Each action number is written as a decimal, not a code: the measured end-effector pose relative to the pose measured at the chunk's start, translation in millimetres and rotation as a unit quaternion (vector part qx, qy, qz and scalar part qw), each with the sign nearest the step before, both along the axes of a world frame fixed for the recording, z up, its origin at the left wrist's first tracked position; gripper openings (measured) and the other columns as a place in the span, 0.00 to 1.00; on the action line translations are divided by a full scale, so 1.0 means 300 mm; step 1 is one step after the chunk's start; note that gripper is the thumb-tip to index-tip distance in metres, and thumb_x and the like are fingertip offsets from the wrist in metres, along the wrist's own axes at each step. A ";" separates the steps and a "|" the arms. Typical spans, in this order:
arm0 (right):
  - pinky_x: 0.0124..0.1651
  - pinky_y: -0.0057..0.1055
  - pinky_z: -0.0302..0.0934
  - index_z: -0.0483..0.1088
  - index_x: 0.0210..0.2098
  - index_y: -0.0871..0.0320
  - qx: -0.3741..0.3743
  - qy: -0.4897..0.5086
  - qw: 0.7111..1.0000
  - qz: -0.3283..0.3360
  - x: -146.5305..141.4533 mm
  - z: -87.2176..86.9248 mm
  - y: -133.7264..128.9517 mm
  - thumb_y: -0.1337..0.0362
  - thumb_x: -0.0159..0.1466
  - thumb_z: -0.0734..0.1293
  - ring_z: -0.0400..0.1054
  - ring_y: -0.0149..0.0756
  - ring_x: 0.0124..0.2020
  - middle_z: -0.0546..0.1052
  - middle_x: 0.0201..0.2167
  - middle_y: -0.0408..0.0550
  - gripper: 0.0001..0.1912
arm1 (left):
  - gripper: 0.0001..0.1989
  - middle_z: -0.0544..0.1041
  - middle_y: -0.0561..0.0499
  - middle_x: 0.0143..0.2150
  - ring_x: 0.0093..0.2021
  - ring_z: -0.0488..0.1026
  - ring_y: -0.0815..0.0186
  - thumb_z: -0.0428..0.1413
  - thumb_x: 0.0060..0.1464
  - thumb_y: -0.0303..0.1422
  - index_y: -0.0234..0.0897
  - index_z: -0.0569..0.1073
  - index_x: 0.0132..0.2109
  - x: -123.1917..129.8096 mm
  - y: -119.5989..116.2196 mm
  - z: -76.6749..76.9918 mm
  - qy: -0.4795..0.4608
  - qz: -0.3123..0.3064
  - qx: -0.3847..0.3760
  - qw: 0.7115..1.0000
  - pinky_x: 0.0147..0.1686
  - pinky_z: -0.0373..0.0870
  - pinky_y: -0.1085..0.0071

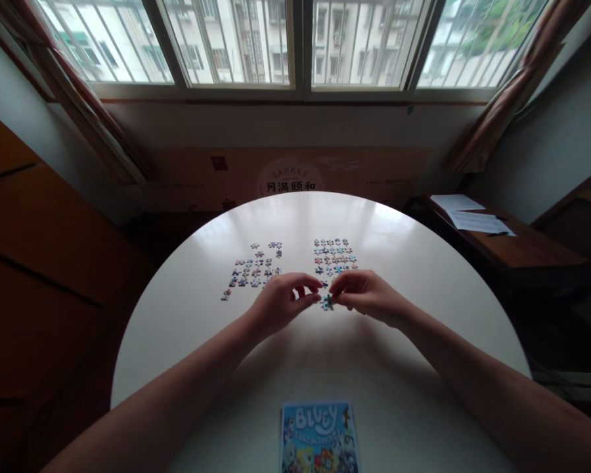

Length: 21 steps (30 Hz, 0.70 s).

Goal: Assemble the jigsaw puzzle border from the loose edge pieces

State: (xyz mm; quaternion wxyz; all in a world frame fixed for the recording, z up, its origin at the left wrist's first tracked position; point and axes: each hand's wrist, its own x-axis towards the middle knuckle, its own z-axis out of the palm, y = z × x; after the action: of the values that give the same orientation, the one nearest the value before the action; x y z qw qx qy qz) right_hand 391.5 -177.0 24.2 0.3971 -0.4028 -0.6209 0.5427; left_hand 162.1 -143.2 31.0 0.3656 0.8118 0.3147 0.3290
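Frame centre: left hand (pixel 288 299) and right hand (pixel 367 294) half-curled, fingertips at puzzle pieces (pixel 328 302). Firm grip: cannot tell.

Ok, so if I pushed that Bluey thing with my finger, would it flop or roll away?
The Bluey picture sheet looks flat with straight edges, so it probably wouldn't roll. It might slide easily, since the white table looks smooth and shiny. It's lying without curling, so perhaps it's fairly stiff.

Reads "BLUEY" in white on the blue cover (pixel 319 441), above 1 smaller line, too blurred to tell. Shows 4 dark characters, "月满颐和", on the orange panel (pixel 369 176), below tiny arched, unclear lettering.
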 end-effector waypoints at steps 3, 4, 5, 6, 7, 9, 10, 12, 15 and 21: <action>0.22 0.23 0.56 0.78 0.35 0.59 -0.033 0.017 0.998 -0.048 0.002 0.001 0.000 0.66 0.55 0.74 0.65 0.26 0.23 0.78 0.26 0.43 0.08 | 0.07 0.83 0.48 0.39 0.30 0.76 0.71 0.64 0.56 0.32 0.37 0.81 0.42 -0.003 0.001 0.002 0.013 0.000 0.120 0.993 0.30 0.72 0.73; 0.22 0.23 0.54 0.78 0.34 0.59 -0.043 0.019 0.997 -0.056 0.001 0.002 0.000 0.66 0.55 0.75 0.64 0.26 0.23 0.77 0.25 0.42 0.08 | 0.07 0.83 0.48 0.40 0.31 0.76 0.70 0.64 0.56 0.32 0.37 0.82 0.43 -0.003 0.001 0.001 0.018 -0.001 0.145 0.989 0.31 0.73 0.73; 0.22 0.23 0.54 0.78 0.34 0.59 -0.053 0.021 0.997 -0.059 -0.001 0.002 0.000 0.65 0.54 0.75 0.64 0.26 0.22 0.76 0.24 0.42 0.08 | 0.08 0.83 0.48 0.41 0.31 0.76 0.70 0.65 0.56 0.32 0.37 0.82 0.43 -0.001 0.001 -0.001 0.019 0.000 0.166 0.986 0.31 0.73 0.74; 0.21 0.23 0.53 0.77 0.34 0.59 -0.062 0.021 0.996 -0.061 -0.004 0.002 -0.001 0.64 0.54 0.76 0.63 0.26 0.22 0.75 0.23 0.41 0.09 | 0.08 0.83 0.48 0.41 0.31 0.76 0.71 0.65 0.56 0.32 0.38 0.82 0.44 0.000 0.001 -0.003 0.023 0.001 0.184 0.983 0.31 0.73 0.74; 0.21 0.24 0.52 0.77 0.34 0.60 -0.069 0.019 0.995 -0.062 -0.007 0.002 -0.002 0.63 0.54 0.76 0.63 0.26 0.22 0.75 0.22 0.41 0.10 | 0.08 0.83 0.49 0.41 0.31 0.76 0.71 0.65 0.56 0.32 0.38 0.82 0.43 0.001 0.001 -0.006 0.026 0.003 0.198 0.980 0.31 0.73 0.74; 0.21 0.24 0.51 0.77 0.34 0.60 -0.076 0.015 0.995 -0.063 -0.012 0.002 -0.005 0.62 0.53 0.77 0.63 0.26 0.22 0.74 0.21 0.41 0.11 | 0.07 0.83 0.49 0.40 0.31 0.76 0.71 0.66 0.56 0.32 0.38 0.82 0.42 0.003 0.001 -0.010 0.028 0.007 0.219 0.975 0.31 0.73 0.74; 0.21 0.24 0.51 0.77 0.34 0.60 -0.077 0.013 0.995 -0.063 -0.014 0.003 -0.006 0.61 0.53 0.77 0.63 0.26 0.22 0.74 0.22 0.41 0.12 | 0.06 0.83 0.50 0.39 0.30 0.77 0.71 0.65 0.56 0.32 0.38 0.82 0.41 0.003 0.001 -0.011 0.028 0.008 0.225 0.974 0.31 0.73 0.74; 0.22 0.24 0.52 0.77 0.34 0.60 -0.077 0.011 0.995 -0.059 -0.017 0.004 -0.009 0.62 0.53 0.77 0.63 0.27 0.22 0.75 0.22 0.42 0.11 | 0.04 0.83 0.50 0.38 0.30 0.77 0.71 0.65 0.56 0.32 0.38 0.82 0.40 0.003 0.000 -0.011 0.028 0.010 0.234 0.972 0.31 0.73 0.74; 0.23 0.25 0.52 0.77 0.33 0.60 -0.072 0.012 0.996 -0.052 -0.018 0.007 -0.010 0.63 0.53 0.77 0.62 0.26 0.22 0.76 0.23 0.42 0.10 | 0.05 0.83 0.50 0.38 0.31 0.77 0.71 0.65 0.57 0.33 0.38 0.82 0.40 0.005 -0.002 -0.010 0.030 0.006 0.237 0.971 0.32 0.74 0.74; 0.22 0.25 0.50 0.77 0.33 0.60 -0.080 0.012 0.995 -0.061 -0.015 0.001 -0.007 0.63 0.53 0.77 0.60 0.25 0.21 0.74 0.22 0.41 0.10 | 0.05 0.83 0.50 0.39 0.34 0.79 0.69 0.65 0.57 0.34 0.39 0.82 0.40 0.012 -0.010 -0.013 0.037 -0.009 0.227 0.973 0.35 0.75 0.72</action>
State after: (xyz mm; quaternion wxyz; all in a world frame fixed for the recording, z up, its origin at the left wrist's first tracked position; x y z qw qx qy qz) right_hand 386.9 -179.0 24.5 0.4037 -0.4632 -0.5452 0.5703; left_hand 165.8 -146.2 27.2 0.1632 0.8880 0.2379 0.3580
